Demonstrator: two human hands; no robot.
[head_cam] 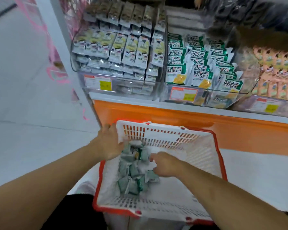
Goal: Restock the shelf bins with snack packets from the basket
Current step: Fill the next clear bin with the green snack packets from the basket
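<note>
A white plastic basket (170,135) with a red rim sits low in front of the shelf. Several small grey-green snack packets (131,178) lie heaped in its left half. My left hand (109,143) lies at the basket's far left corner, fingers spread over the rim and touching the top of the heap. My right hand (163,164) reaches into the basket with curled fingers at the packets; whether it holds one is unclear through the blur. Above, a clear bin (96,83) holds matching grey and yellow packets. Beside it is a bin of green and white packets (198,63).
An orange shelf base (173,115) runs behind the basket. Peach-coloured packets (276,72) fill a bin at the far right. Price labels (184,94) hang on the bin fronts. A white wall and floor (23,97) lie to the left.
</note>
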